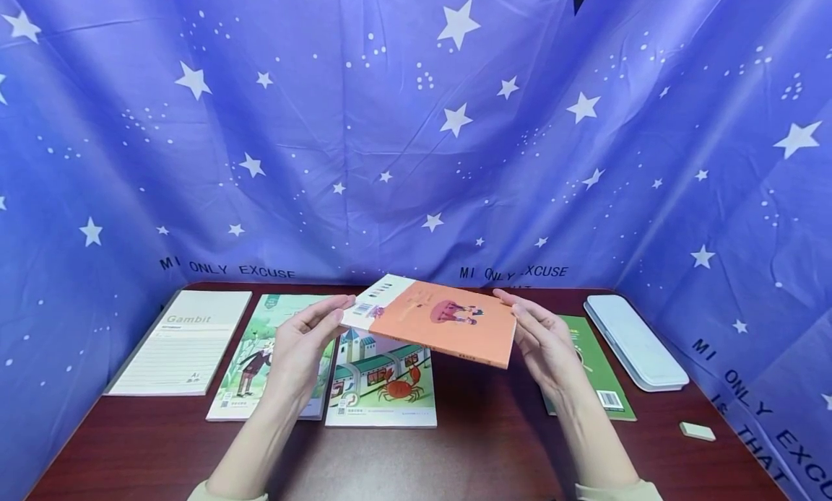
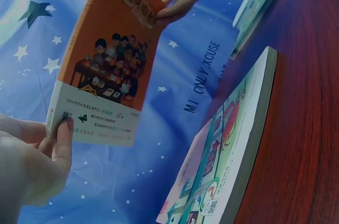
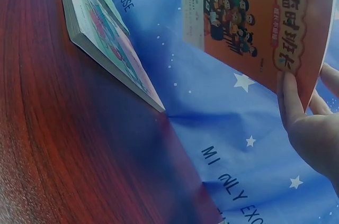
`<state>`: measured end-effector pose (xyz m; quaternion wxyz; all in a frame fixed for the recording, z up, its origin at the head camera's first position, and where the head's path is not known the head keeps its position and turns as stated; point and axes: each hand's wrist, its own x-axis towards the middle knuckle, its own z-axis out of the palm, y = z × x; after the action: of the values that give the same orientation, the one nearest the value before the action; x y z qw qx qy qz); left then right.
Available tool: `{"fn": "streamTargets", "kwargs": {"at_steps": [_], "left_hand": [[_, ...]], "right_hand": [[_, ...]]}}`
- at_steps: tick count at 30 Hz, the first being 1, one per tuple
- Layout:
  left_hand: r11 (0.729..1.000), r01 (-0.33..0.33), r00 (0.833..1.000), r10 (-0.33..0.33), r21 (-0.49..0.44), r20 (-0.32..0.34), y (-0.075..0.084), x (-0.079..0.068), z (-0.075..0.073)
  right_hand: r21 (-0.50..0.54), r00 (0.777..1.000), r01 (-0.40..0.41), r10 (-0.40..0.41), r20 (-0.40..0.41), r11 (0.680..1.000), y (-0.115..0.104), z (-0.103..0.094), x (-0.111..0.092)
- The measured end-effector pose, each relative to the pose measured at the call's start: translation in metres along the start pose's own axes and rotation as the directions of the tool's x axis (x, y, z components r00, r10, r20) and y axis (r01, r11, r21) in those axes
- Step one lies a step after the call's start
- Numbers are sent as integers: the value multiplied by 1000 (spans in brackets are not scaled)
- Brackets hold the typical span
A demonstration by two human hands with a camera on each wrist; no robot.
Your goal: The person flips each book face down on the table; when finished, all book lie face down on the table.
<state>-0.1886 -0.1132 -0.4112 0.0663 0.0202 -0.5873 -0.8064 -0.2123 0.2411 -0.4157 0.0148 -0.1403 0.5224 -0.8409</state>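
Note:
Both hands hold an orange book (image 1: 448, 319) with a white band above the table, its back cover and spine showing in the head view. The left hand (image 1: 303, 349) pinches the white-banded end, thumb and fingers on opposite faces. At the other end the right hand (image 1: 546, 342) grips the orange edge. Each wrist view shows the book's front cover (image 2: 114, 49), with children drawn around a table. Below the book lies a picture book with a red crab (image 1: 399, 389), partly hidden. A green picture book (image 1: 237, 375) lies behind the left hand.
On the far left lies a cream "Gambit" notebook (image 1: 175, 349). A green book (image 1: 601, 375) is partly covered by the right forearm. To its right are a white case (image 1: 637, 342) and a small eraser (image 1: 698, 432). A blue starry curtain (image 1: 403, 125) surrounds the dark red table (image 1: 390, 465).

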Motion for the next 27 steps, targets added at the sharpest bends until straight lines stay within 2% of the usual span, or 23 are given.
{"fn": "streamTargets", "kwargs": {"at_steps": [9, 14, 20, 24, 27], "left_hand": [[1000, -1, 1000, 1, 3, 20, 0, -1, -1], [999, 34, 999, -35, 16, 31, 1, -1, 0], [993, 108, 990, -102, -54, 102, 4, 0, -1], [986, 160, 980, -152, -46, 130, 6, 0, -2], [984, 174, 976, -168, -31, 139, 7, 0, -3]], "right_hand": [[19, 996, -13, 15, -90, 1000, -1, 2, 2], [82, 993, -23, 32, -115, 996, -1, 3, 3], [117, 993, 15, -1, -117, 993, 3, 2, 1], [97, 993, 5, 7, -121, 995, 4, 0, 1], [22, 992, -38, 40, -122, 999, 3, 1, 2]]}}
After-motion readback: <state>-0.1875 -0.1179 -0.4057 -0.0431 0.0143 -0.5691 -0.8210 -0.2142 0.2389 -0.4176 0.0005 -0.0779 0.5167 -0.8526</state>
